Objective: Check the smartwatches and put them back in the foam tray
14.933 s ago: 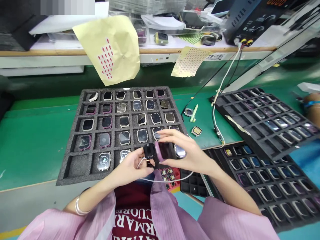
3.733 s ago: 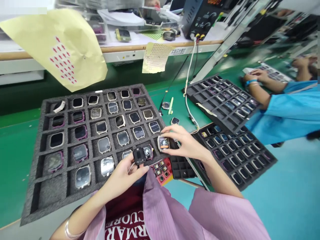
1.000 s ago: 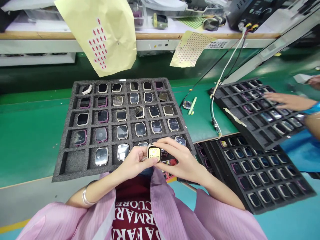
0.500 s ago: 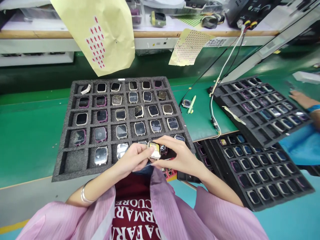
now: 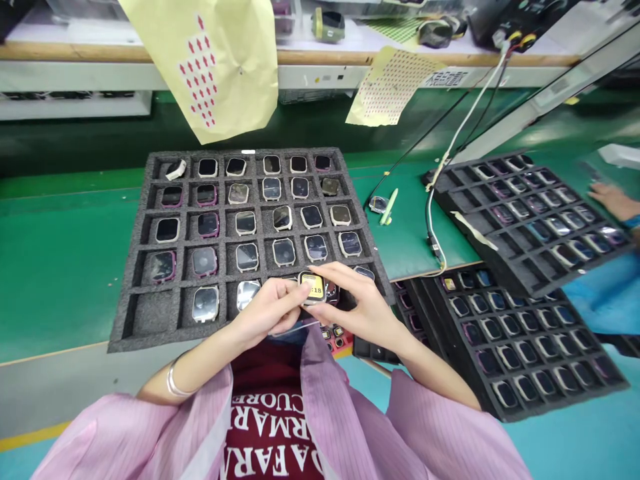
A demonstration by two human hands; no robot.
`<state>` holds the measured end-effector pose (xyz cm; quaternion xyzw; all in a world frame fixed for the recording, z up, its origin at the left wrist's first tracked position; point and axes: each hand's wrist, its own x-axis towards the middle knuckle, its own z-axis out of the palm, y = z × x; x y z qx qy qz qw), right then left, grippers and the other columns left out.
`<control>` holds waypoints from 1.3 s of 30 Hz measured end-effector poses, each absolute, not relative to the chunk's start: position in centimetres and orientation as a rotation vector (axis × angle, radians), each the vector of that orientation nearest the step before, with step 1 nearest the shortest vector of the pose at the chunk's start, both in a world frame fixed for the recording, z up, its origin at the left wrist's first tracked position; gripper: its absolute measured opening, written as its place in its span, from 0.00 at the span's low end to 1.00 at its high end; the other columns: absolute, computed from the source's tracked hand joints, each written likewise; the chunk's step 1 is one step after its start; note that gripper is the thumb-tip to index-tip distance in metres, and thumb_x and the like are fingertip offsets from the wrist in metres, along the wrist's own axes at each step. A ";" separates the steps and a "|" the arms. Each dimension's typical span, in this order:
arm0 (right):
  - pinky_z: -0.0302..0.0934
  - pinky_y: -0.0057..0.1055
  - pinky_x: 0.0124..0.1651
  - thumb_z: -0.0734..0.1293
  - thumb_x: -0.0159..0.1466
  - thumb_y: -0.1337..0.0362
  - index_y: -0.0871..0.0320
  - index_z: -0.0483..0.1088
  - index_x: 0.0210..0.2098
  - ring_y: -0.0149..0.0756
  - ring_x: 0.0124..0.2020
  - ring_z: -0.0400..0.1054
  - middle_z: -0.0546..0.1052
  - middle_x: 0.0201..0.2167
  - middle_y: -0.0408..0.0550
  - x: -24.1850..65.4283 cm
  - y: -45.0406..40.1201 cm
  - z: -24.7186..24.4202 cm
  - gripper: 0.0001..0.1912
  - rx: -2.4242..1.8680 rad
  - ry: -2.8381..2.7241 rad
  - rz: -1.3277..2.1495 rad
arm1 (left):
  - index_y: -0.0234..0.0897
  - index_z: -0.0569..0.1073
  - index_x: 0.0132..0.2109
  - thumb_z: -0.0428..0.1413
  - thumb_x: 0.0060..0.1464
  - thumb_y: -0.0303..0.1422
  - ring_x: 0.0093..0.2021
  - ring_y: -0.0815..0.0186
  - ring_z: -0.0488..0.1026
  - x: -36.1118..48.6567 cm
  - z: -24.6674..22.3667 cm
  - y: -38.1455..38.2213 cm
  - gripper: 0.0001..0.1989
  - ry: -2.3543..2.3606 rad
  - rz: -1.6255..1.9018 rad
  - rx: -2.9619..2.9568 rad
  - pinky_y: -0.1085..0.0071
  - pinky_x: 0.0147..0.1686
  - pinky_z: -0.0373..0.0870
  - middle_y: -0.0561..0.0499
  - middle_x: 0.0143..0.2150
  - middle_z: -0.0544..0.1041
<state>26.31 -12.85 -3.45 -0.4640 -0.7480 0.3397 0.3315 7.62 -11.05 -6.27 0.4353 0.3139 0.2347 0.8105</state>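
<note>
Between my two hands is a smartwatch case [image 5: 313,288] with a pale frame and a lit yellow screen, held over the near edge of a grey foam tray [image 5: 129,287]. My left hand [image 5: 273,307] grips its left side, with the thumb on the screen. My right hand [image 5: 357,303] closes on its right side between thumb and fingers. Rows of strapless smartwatches with dark screens, pale or purple frames, fill most of the tray's compartments; the near-left compartment [image 5: 151,315] is bare. My hands hide part of the nearest row.
A green pen-like tool [image 5: 389,207] and cables [image 5: 429,220] lie right of the tray. More foam trays of watches [image 5: 530,347] stand at the right, where another person's hand [image 5: 615,200] reaches in. A yellow sticker sheet [image 5: 240,87] hangs from the shelf edge [image 5: 310,56].
The watch's screen shows more plainly now, with dark digits on yellow. Both hands keep their hold on it. The whole view has shifted slightly.
</note>
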 end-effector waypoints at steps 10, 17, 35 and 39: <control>0.66 0.40 0.49 0.72 0.60 0.67 0.58 0.68 0.54 0.41 0.47 0.69 0.73 0.46 0.54 25.7 -13.2 -3.4 0.23 -1.082 -1.916 0.772 | 0.34 0.65 0.27 0.52 0.58 0.50 0.15 0.77 0.46 7.6 -6.8 -12.5 0.23 0.698 0.662 1.060 0.77 0.16 0.42 0.61 0.15 0.55; 0.68 0.38 0.46 0.70 0.59 0.69 0.57 0.68 0.54 0.40 0.45 0.69 0.72 0.46 0.53 25.5 -13.8 -3.4 0.23 -1.062 -1.907 0.729 | 0.31 0.70 0.28 0.57 0.55 0.44 0.19 0.76 0.49 7.4 -6.5 -12.5 0.18 0.708 0.647 1.120 0.76 0.19 0.45 0.59 0.18 0.57; 0.67 0.38 0.48 0.71 0.60 0.67 0.55 0.68 0.55 0.39 0.45 0.69 0.72 0.45 0.51 25.1 -13.3 -3.6 0.23 -1.038 -1.884 0.777 | 0.31 0.72 0.28 0.58 0.53 0.43 0.15 0.77 0.45 7.4 -7.2 -12.7 0.18 0.713 0.694 0.933 0.76 0.17 0.44 0.60 0.14 0.54; 0.66 0.39 0.49 0.72 0.60 0.63 0.54 0.64 0.59 0.40 0.47 0.68 0.72 0.47 0.51 25.8 -12.7 -3.5 0.28 -0.952 -1.935 0.972 | 0.32 0.70 0.38 0.56 0.58 0.41 0.16 0.78 0.48 7.2 -6.9 -12.8 0.14 0.675 0.699 0.964 0.78 0.16 0.44 0.60 0.19 0.59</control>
